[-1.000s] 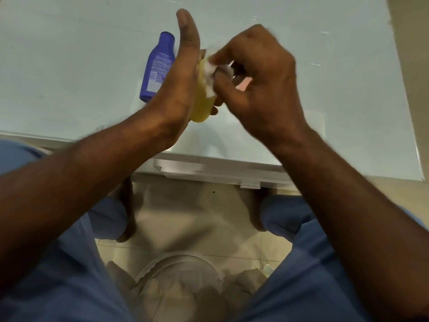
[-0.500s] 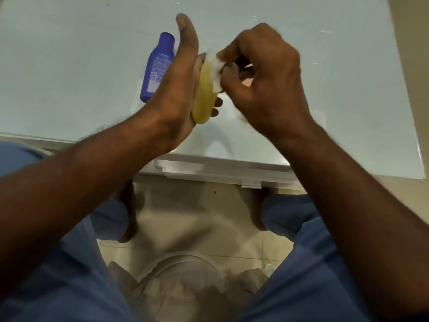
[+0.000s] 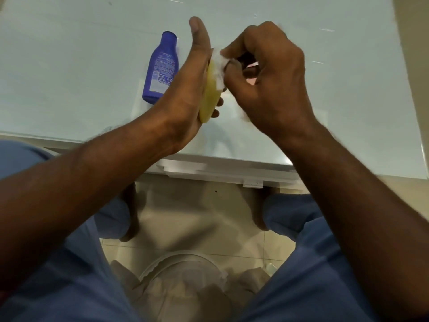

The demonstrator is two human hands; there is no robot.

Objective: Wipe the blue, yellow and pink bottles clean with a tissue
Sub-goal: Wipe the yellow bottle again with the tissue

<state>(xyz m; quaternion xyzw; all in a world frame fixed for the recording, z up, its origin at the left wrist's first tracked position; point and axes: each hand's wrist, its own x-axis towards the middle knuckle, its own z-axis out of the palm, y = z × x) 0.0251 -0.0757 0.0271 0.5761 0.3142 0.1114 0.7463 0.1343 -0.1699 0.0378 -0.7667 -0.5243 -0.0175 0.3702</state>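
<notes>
Yellow plastic shows as a narrow edge-on strip where the yellow bottle (image 3: pixel 210 94) sits in the left hand (image 3: pixel 188 89), held above the table (image 3: pixel 69 66) with the palm against one face, the thumb pointing straight up and away from the person, and fingertips peeking out past the bottle's lower end on the far side. White tissue (image 3: pixel 220 66) is bunched against the bottle's upper part, pinched in the fingertips of the right hand (image 3: pixel 267 75), whose fingers are curled tightly around the wad so that only a crumpled patch of it shows between the two hands. Just behind the right hand's curled fingers a small sliver of pink (image 3: pixel 251 65) is visible; too little of it shows to tell what it is. To the outer side of the left hand, just beside its back, the blue bottle (image 3: pixel 161 68) lies flat on the table with its cap pointing away from the person and its printed label facing up; whether the hand touches it cannot be told. Below both wrists the table's near edge runs across, and beneath it are the person's blue trousers (image 3: pixel 325 263) and a tiled floor (image 3: pixel 197 217).
</notes>
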